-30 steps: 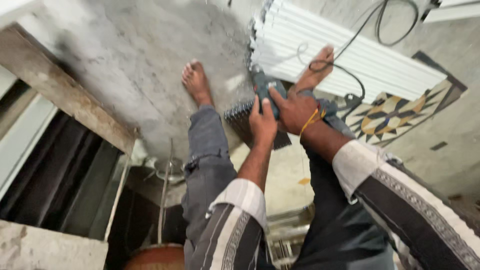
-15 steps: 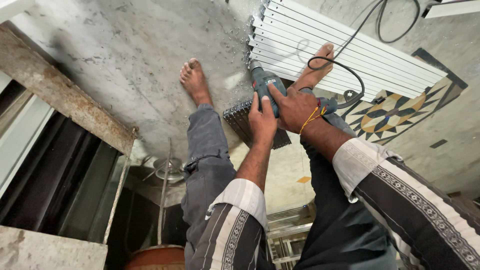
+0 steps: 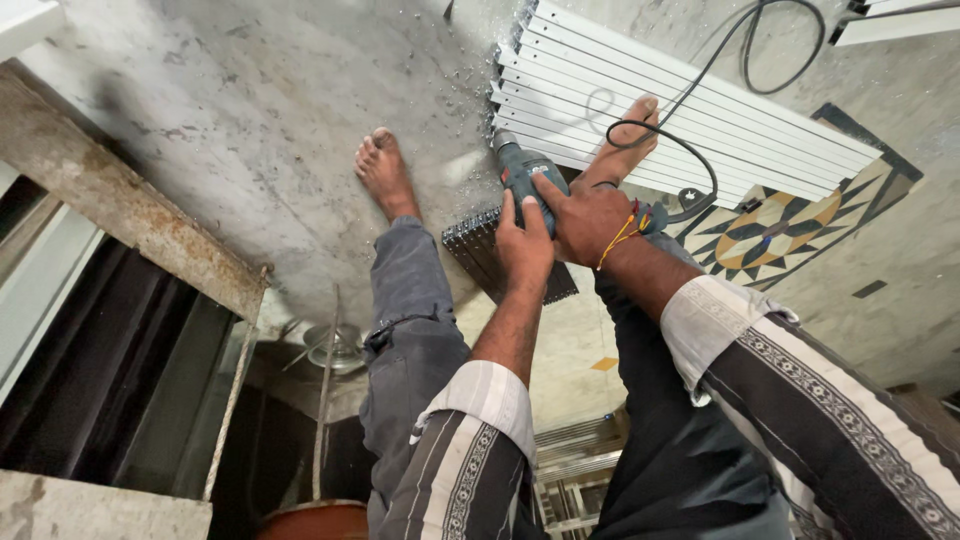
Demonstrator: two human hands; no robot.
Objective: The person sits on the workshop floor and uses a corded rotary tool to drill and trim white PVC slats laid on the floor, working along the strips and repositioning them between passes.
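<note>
1. The grey stone floor (image 3: 250, 130) carries everything. It is dusty, with pale chips scattered near its upper middle, and an inlaid star-pattern tile (image 3: 790, 225) sits toward its right side.

2. A stack of white slatted profiles (image 3: 680, 110) lies across the upper right of the floor. The person's right foot (image 3: 620, 150) rests on its lower edge as if to pin it, while the left foot (image 3: 385, 170) stands bare on the stone, well apart from the stack.

3. A dark ribbed strip (image 3: 480, 245) lies just below the stack, partly hidden under the hands.

4. A black cable (image 3: 700, 160) loops over the profiles and runs off the top edge of the view.

5. The blue-green power drill (image 3: 525, 175) points at the near left corner of the stack, nose touching or just short of it; which one cannot be told.

6. The right hand (image 3: 590, 220) has its fingers wrapped tight on the drill's handle. The left hand (image 3: 525, 245) has its fingers closed against the drill's body from below, bracing it.

7. To do this well, judging from the pose: keep the drill square to the profile, keep weight on the foot so the stack cannot shift, and keep the cable loop clear of the bit.
</note>
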